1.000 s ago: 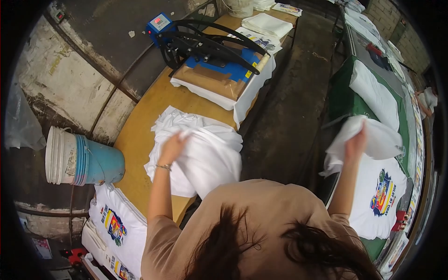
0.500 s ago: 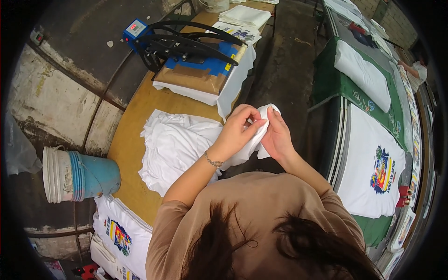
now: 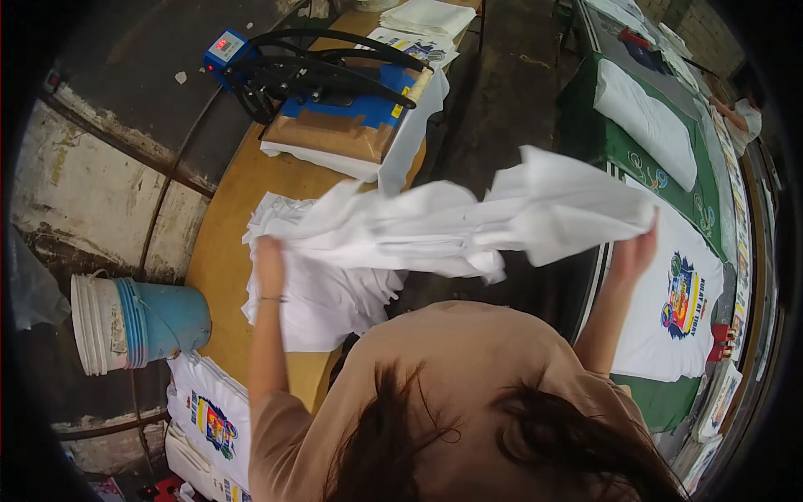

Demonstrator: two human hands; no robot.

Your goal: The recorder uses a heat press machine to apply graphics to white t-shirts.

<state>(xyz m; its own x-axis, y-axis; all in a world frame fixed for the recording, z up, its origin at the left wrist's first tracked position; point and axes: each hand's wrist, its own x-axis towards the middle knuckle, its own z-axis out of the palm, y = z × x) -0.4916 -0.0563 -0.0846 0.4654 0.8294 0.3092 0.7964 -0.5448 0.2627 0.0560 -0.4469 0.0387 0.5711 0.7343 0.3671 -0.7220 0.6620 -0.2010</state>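
- Left hand [image 3: 269, 266], right hand [image 3: 637, 251]: closed on thin white fabric [image 3: 401, 222]
- Crumpled white cloth pile [image 3: 322, 309]: front of black-blue heat press [image 3: 339, 96], part-hidden
- Blue-white plastic buckets [image 3: 167, 316]: left-front of press

The left side is closed off by a stained, cream-and-brown panelled wall [image 3: 79, 155], its paint worn in patches. It is crossed by dark, narrow bars [image 3: 134, 152], and a blackish panel [image 3: 125, 75] is set above. Along this wall a long, tan wooden table [image 3: 219, 255] is placed. On the right, a long, grey-topped table [image 3: 606, 35] is partly draped with a dark green cloth [image 3: 577, 125]. Between the two tables a dark, scuffed floor [image 3: 493, 109] is seen. At the upper right, a greyish block wall [image 3: 711, 38] is dimly lit.
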